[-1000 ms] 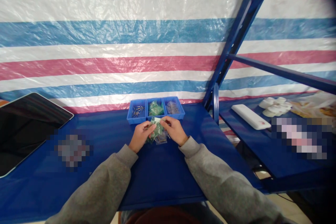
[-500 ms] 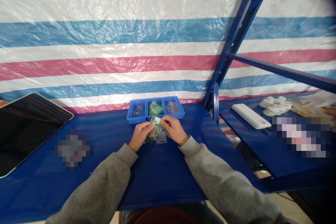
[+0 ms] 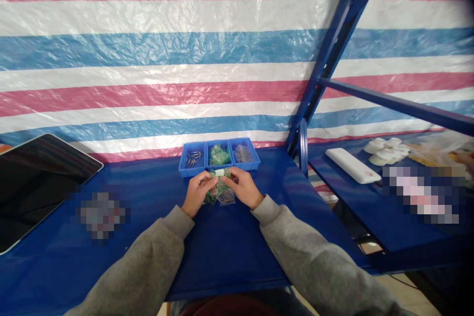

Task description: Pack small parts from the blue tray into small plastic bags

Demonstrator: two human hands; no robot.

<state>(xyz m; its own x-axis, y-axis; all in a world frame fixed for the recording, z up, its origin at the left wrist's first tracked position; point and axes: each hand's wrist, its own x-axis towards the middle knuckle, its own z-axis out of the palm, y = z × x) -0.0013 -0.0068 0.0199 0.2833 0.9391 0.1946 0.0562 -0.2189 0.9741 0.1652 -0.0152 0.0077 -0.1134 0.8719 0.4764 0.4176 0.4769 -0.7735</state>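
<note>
A green-tinted plastic bag (image 3: 221,183) with a white strip near its top is held up between my two hands. My left hand (image 3: 197,190) pinches its left side, and my right hand (image 3: 244,186) grips its right side, thumbs facing each other. What the bag contains is too small to make out. Under it on the table lies a small clear bag (image 3: 227,199) with something dark inside. Just beyond my hands stand three joined blue bins: a left bin (image 3: 191,173) with loose metal pins, a middle one with green bags (image 3: 218,153), a right one with clear bags (image 3: 242,153).
A dark flat screen (image 3: 44,182) lies at the left of the blue table (image 3: 229,252). A blue metal frame (image 3: 322,69) rises at the right. Beyond it are a white power bank (image 3: 353,165) and white rolled items (image 3: 387,150). A striped sheet (image 3: 166,49) hangs behind.
My hands have drawn closer together on the green bag, and its white strip now lies flatter across the top. My right thumb has moved inward. The view has tipped slightly.
</note>
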